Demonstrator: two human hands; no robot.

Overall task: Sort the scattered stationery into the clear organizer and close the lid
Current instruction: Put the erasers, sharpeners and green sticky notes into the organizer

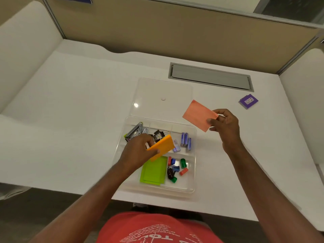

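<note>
Clear plastic organizer (192, 172) is lying open under the left grip (140, 151), which is pinching one orange sticky-note pad (162, 147); right grip (225, 122) is pinching one pink pad (198, 115); one purple box (248, 101) is sitting beyond it.

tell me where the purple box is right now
In the head view the purple box lies alone on the white desk at far right, beyond the right hand, just below the grey cable hatch.
</note>
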